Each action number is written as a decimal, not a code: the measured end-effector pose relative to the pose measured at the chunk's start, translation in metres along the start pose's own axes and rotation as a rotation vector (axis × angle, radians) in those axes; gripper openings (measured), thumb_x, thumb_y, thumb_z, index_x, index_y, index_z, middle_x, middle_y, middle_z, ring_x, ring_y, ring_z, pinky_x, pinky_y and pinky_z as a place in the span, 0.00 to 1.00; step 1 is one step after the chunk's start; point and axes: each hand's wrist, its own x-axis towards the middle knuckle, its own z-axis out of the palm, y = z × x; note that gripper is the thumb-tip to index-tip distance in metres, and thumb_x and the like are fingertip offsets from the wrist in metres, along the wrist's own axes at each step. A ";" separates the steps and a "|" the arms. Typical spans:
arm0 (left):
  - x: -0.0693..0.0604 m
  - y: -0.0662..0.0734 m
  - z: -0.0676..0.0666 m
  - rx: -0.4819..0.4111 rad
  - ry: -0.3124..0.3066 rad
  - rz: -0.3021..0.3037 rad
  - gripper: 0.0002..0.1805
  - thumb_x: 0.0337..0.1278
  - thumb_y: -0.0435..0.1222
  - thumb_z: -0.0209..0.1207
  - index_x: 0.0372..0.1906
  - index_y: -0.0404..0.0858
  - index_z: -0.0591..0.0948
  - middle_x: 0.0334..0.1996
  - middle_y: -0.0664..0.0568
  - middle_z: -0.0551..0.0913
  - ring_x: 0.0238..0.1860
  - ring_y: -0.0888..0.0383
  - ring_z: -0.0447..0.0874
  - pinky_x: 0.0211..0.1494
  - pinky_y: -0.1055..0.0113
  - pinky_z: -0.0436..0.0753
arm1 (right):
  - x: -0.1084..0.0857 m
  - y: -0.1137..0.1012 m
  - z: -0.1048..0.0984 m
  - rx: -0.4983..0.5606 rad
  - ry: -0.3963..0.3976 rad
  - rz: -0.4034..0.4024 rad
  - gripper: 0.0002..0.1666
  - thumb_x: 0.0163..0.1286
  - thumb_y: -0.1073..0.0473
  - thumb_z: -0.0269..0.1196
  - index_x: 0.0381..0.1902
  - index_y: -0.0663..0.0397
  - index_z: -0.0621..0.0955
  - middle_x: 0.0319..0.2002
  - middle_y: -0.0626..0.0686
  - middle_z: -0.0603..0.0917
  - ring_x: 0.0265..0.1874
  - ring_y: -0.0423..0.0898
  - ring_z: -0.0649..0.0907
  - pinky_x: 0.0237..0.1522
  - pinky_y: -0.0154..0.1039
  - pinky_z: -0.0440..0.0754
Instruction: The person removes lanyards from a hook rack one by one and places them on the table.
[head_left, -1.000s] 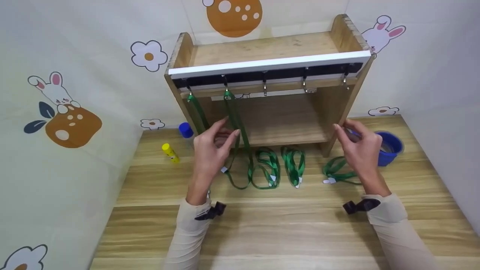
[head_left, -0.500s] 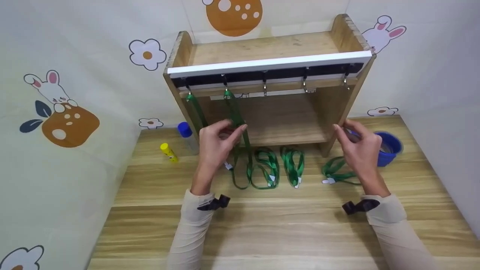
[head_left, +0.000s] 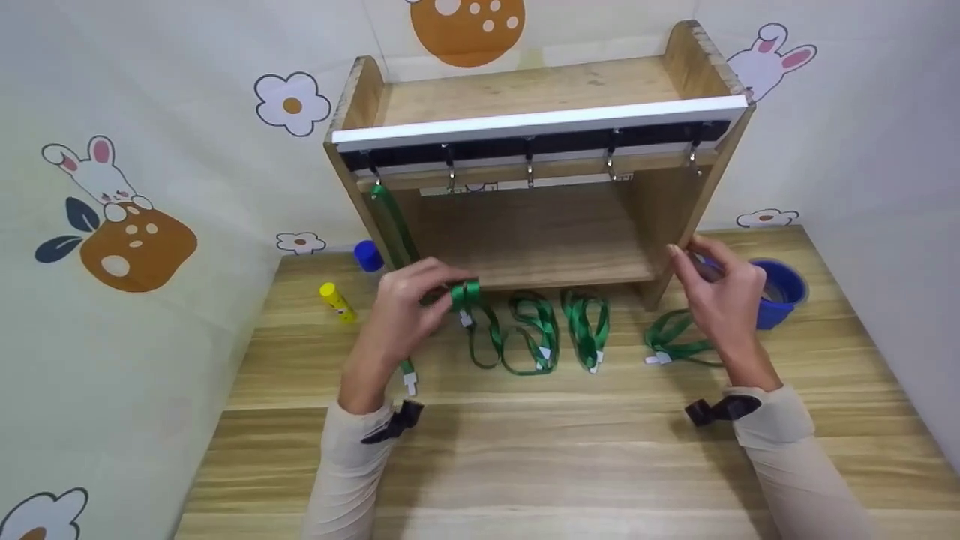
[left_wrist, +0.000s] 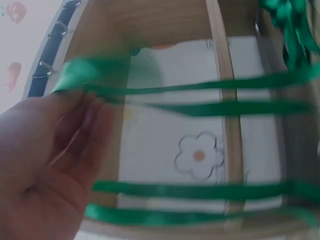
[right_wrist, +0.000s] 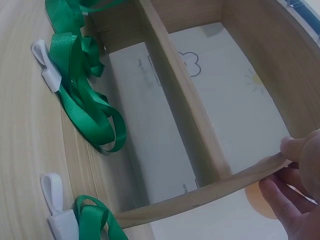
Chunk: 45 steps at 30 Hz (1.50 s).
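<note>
Off it comes! The second hook from the left (head_left: 451, 180) is bare, its green lanyard (head_left: 466, 291) pinched in the left hand (head_left: 401, 309) below, leaving just one lanyard (head_left: 393, 219) hung; the right hand (head_left: 721, 292) grips the side panel (head_left: 670, 214).

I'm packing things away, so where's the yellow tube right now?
In the head view, the yellow tube is on the table at the left, near the blue cap and left of the left hand and the wooden shelf.
</note>
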 end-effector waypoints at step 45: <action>-0.050 -0.006 0.017 0.502 -0.291 0.019 0.09 0.64 0.27 0.71 0.45 0.41 0.91 0.40 0.49 0.90 0.36 0.53 0.91 0.35 0.59 0.93 | 0.001 0.002 0.001 0.031 0.029 -0.030 0.15 0.70 0.57 0.77 0.48 0.63 0.92 0.47 0.61 0.94 0.46 0.23 0.89 0.46 0.20 0.86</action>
